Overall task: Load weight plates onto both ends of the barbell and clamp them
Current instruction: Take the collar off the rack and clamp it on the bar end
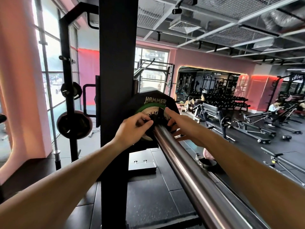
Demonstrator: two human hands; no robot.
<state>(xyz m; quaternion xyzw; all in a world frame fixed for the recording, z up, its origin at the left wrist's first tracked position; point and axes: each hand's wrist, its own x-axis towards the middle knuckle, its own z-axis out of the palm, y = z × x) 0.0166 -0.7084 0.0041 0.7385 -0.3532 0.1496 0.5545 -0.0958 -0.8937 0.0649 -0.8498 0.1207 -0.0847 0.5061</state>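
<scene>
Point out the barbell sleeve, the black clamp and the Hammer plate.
barbell sleeve (175, 151): head view, shiny steel shaft.
black clamp (160, 113): head view, raised lever.
Hammer plate (155, 100): head view, lettered black face.

The barbell (189, 162) runs away from me, its sleeve carrying two weight plates (148, 104), the smaller in front of the larger. The clamp (158, 120) sits on the sleeve against the front plate. My left grip (133, 129) is on its left side, my right grip (183, 128) on its right. The rack post (118, 63) stands just left of the plates.
</scene>
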